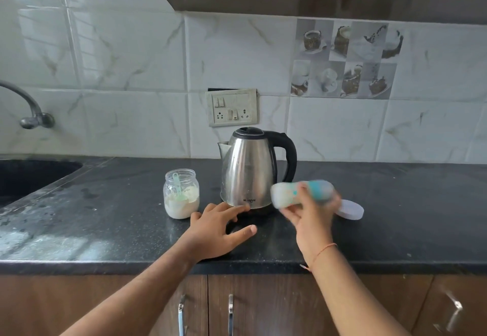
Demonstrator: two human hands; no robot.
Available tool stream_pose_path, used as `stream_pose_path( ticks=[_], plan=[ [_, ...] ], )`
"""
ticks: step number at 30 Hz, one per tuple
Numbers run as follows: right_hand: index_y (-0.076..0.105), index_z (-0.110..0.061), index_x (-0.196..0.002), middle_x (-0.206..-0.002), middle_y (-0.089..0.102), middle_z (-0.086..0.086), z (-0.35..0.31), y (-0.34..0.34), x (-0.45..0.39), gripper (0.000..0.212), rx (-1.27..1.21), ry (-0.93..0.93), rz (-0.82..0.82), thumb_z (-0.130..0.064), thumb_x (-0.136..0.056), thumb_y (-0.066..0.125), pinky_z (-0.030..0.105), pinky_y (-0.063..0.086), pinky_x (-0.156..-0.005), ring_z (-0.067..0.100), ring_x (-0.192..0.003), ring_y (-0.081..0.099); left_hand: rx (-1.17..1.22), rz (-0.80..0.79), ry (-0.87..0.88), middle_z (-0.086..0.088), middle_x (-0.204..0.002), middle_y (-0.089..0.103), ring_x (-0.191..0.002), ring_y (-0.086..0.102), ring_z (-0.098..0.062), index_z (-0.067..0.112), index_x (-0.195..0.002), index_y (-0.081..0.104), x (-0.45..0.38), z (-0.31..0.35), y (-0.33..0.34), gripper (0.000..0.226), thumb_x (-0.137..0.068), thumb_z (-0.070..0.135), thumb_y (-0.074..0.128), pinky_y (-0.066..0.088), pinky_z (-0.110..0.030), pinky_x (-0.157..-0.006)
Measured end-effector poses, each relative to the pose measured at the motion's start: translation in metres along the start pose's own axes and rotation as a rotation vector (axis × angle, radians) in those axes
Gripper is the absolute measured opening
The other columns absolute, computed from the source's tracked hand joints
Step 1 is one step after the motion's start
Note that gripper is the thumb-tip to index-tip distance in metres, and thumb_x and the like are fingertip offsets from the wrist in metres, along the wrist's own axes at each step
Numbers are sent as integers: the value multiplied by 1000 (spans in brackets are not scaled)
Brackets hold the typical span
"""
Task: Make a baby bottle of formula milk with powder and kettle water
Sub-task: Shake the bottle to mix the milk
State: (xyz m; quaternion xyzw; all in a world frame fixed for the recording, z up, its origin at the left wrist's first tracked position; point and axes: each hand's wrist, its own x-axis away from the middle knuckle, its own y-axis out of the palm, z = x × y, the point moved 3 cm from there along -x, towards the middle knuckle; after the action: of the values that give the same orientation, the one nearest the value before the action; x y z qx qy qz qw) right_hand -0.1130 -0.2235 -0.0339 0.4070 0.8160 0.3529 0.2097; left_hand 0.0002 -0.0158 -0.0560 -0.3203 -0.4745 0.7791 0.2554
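Bottle [301, 194] blurs sideways at centre right, gripped in my right hand [311, 219]; left hand [218, 227] rests spread; shake firmly, cap sealed.

Single head-worn wide-angle view, looked forward and down from standing height onto dark counter [105, 204], facing tiled wall [131, 72]; kettle [250, 169] near centre, forearms entered from bottom edge, sink [31, 177] far left.
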Motion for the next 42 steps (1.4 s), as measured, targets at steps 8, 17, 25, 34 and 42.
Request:
stream_pose_path(
  ticks=[8,17,25,34,42],
  plan=[
    [36,-34,-147,-140,54,12,-3,-6,-12,73,-133,14,94,-11,-94,82,58,67,-77,42,-120,70,31,-58,64,29,-124,51,-129,43,-8,63,-165,25,-1,0,0,98,-77,108,17,31,-43,-117],
    [36,-31,-150,-141,57,13,-3,-4,-14,74,-103,29,29,-11,-95,81,53,67,-69,38,-112,74,251,48,54,25,-115,61,-126,49,-5,54,-163,36,3,-4,-4,93,-82,101,38,40,-43,-115],
    [37,-30,-150,-145,56,15,-3,-7,-14,72,-150,24,82,-14,-96,81,53,67,-69,38,-109,74,266,73,80,26,-112,62,-122,52,-2,50,-161,42,3,-6,-2,97,-81,104,37,49,-41,-112],
    [41,-33,-145,-133,61,10,-1,0,-3,70,37,85,-55,-12,-93,83,55,67,-72,38,-107,76,274,77,108,25,-111,63,-121,52,-1,51,-159,44,6,-6,-3,95,-80,103,41,50,-39,-109],
    [43,-31,-144,-135,61,12,-3,-2,-3,66,67,88,-94,-14,-94,82,52,68,-69,38,-110,75,268,74,102,26,-110,63,-120,52,-2,50,-159,44,5,-5,-4,95,-80,103,41,49,-39,-110]
  ],
)
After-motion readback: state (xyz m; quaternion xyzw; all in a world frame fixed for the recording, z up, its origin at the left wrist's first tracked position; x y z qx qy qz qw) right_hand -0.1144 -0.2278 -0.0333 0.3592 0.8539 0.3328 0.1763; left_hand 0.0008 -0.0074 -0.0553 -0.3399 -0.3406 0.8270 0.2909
